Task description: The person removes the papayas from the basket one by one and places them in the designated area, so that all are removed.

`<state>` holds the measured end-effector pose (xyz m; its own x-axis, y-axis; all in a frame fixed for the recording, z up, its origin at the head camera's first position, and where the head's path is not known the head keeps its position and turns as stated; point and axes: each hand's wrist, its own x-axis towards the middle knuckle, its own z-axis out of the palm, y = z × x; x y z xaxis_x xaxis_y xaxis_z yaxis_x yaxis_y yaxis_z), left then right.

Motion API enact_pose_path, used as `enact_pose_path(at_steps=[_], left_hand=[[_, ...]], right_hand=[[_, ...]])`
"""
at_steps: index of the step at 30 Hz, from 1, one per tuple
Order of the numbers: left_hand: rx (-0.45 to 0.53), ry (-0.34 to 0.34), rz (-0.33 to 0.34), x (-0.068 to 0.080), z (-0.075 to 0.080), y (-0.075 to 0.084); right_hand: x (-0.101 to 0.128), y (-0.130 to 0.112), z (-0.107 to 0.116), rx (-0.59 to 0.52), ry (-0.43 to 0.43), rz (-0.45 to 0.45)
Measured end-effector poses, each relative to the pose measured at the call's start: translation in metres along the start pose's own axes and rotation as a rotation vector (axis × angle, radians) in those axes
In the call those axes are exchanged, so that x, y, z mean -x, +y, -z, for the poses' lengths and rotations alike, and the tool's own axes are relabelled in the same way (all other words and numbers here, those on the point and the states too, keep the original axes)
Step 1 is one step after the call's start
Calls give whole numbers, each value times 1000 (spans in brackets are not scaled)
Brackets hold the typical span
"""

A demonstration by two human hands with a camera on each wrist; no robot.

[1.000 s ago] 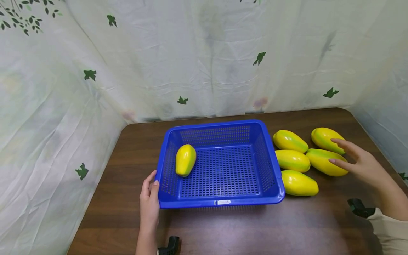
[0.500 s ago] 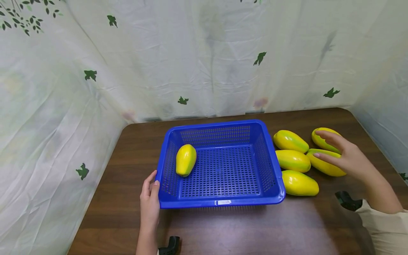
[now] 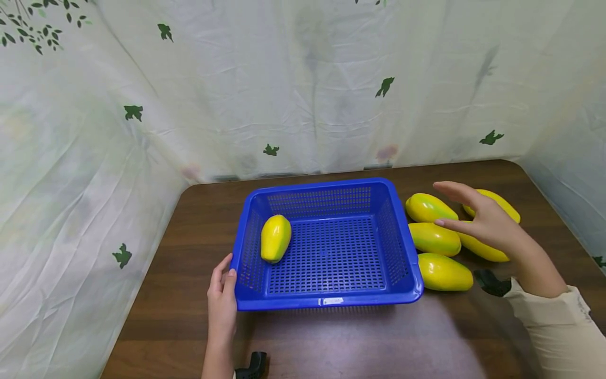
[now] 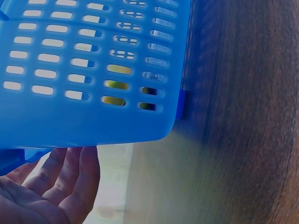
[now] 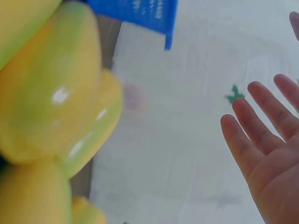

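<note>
A blue plastic basket (image 3: 369,301) with slotted walls stands on the table. One yellow-green papaya (image 3: 276,238) lies inside it, towards the left wall. My left hand (image 3: 221,305) grips the basket's left rim near the front corner, thumb at the rim and fingers against the outside. Several more papayas lie right of the basket, among them a front one (image 3: 446,272), a middle one (image 3: 434,238) and a back one (image 3: 428,207). Above this group hovers my right hand (image 3: 494,223), thumb and fingers spread, holding nothing. It partly covers two papayas behind it.
The brown wooden table (image 3: 156,326) has rounded back corners. A pale patterned cloth (image 3: 307,95) hangs behind it and along both sides. A black wrist mount (image 3: 492,283) sits below my right wrist, and another (image 3: 253,366) beside the left.
My right hand has moved left across the papayas, from the far right ones towards those nearest the basket. The left hand, basket and fruit have stayed in place.
</note>
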<state>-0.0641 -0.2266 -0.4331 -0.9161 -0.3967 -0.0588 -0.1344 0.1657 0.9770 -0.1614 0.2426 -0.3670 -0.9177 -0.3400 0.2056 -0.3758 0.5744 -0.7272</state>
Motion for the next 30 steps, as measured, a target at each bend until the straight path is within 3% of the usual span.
enact_pose_path(at_steps=[12,30], left_hand=[[19,2,-4,-1,0,-1],[20,-2,-3,0,-1,1]], right_hand=[[-41,-39,-29,-25,-80,203],[-80,-71,-76,-31,-267,291]])
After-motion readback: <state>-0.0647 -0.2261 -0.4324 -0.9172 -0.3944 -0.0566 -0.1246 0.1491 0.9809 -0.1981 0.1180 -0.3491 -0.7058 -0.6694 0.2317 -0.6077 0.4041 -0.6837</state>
